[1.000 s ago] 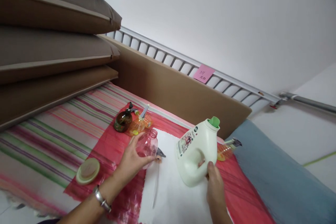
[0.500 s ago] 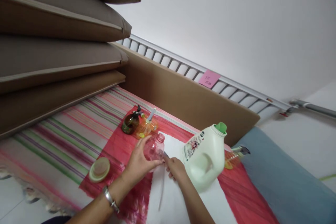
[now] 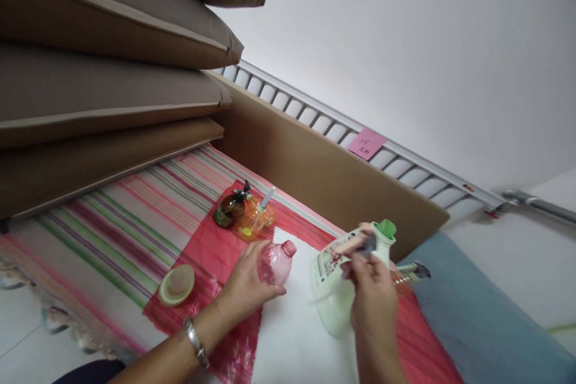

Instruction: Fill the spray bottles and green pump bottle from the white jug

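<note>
My left hand (image 3: 247,279) is wrapped round a clear pink bottle (image 3: 278,264), whose uncapped neck tilts up to the right. In my right hand (image 3: 373,291) is a spray head (image 3: 357,245), pinkish-beige with a dark part and blurred by motion. Its thin dip tube trails to the left. Just behind that hand stands a large pale-green jug (image 3: 333,312) with a green spout in its mouth, partly covered by the hand. White cloth (image 3: 288,336) lies beneath the bottle and jug.
A dark bottle with a black top (image 3: 230,210) and an orange bottle (image 3: 256,219) stand at the back. Another orange bottle (image 3: 405,276) is right of the jug. A round pale-green lid (image 3: 177,285) lies left. Stacked cushions (image 3: 112,96) rise at left, a brown board (image 3: 315,162) behind.
My right hand has let go of the jug, picked the spray head up off the white cloth and carried it right, before the jug. My left hand keeps the pink bottle, now tipped more to the right.
</note>
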### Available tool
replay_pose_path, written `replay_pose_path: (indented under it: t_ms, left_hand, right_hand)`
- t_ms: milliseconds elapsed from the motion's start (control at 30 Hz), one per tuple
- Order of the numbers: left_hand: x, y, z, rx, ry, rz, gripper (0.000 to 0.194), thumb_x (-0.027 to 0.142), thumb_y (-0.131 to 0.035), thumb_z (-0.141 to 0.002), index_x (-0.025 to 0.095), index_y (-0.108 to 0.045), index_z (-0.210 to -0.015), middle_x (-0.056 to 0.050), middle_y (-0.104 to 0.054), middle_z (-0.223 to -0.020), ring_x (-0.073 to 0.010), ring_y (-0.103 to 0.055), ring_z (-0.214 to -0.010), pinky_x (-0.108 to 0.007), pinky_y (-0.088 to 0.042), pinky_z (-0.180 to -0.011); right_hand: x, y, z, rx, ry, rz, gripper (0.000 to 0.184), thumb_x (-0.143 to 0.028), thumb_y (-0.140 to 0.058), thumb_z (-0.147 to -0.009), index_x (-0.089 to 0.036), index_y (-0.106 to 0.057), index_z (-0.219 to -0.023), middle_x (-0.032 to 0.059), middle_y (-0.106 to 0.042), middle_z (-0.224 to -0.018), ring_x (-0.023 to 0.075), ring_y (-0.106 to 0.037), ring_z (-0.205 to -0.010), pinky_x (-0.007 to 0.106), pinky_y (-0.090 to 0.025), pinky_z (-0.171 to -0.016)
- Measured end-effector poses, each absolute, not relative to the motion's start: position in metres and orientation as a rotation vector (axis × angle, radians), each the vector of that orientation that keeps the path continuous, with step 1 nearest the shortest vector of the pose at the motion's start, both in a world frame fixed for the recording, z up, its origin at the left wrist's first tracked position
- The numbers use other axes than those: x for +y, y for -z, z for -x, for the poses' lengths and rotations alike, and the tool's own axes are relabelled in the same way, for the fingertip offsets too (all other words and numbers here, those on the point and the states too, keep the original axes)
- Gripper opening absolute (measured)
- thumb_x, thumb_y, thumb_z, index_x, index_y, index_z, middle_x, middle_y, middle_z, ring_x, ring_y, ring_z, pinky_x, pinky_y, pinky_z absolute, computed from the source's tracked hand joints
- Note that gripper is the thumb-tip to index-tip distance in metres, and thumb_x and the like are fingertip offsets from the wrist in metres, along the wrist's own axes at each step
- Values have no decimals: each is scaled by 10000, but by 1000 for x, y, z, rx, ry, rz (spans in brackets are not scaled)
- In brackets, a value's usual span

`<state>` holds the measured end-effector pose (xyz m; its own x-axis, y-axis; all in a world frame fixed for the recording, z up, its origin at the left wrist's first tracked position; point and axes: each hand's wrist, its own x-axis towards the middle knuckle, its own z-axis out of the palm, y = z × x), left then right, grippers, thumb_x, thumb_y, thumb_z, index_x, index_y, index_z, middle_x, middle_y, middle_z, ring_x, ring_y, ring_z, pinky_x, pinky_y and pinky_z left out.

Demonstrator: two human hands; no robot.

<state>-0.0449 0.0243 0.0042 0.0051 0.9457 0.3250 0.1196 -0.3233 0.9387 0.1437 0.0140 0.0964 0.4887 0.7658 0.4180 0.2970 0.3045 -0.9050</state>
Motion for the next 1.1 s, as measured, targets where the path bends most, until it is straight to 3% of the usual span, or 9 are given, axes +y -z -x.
replay_pose_path:
  t_ms: [133,300,533,867,1000,1100]
  left_hand:
    - [17,4,33,1095,-1352,-1587,764,183,-782,-516,167,-482,-1218,-120,-524,-1235,-292,-461,-1194,-450,-356,-1043]
    - [8,8,22,995,-1310,-1674,794,192,-796,-500,207,-479,-1228,-104,-526,-1240,-292,-470,-1175,-453,-373,-1028]
    - [0,1,24,951,-1274,-1735,790,195,-785,-507,217,-472,-1232,-104,-526,-1252,-302,-466,-1180,-470,-365,-1032]
    - [-6,-12,33,890,-1364,-1628,810,176,-811,-463,233,-489,-1203,-86,-528,-1217,-293,-485,-1154,-454,-394,-1008]
    - [-6,-15,36,913,-1338,-1599,806,178,-820,-456,212,-495,-1193,-99,-524,-1219,-294,-485,-1151,-447,-399,-1004]
    - [-5,-15,36,931,-1350,-1587,796,170,-817,-454,219,-502,-1184,-95,-531,-1212,-295,-488,-1149,-450,-395,-1006]
  right_hand:
    - [-13,-151,-132,-946,-387,858,207,-293,-705,-721,-213,-611,-887,-47,-621,-809,81,-554,-649,243,-450,-694]
    - [-32,-166,-127,-987,-421,778,138,-235,-671,-767,-211,-636,-898,-45,-596,-843,70,-550,-683,260,-459,-757]
    - [-30,-155,-125,-934,-450,878,205,-298,-701,-725,-217,-633,-900,-21,-628,-865,83,-566,-643,251,-474,-665]
    - [-24,-76,-90,-976,-840,1128,218,-387,-688,-717,-257,-588,-860,0,-678,-958,204,-597,-970,402,-434,-899]
    - [-23,-69,-93,-1011,-883,1210,306,-429,-683,-725,-244,-586,-949,28,-676,-1026,225,-567,-1072,438,-369,-993]
    - [-24,-74,-95,-1066,-893,1260,355,-458,-656,-746,-235,-582,-1013,43,-667,-1084,234,-561,-1106,438,-381,-996]
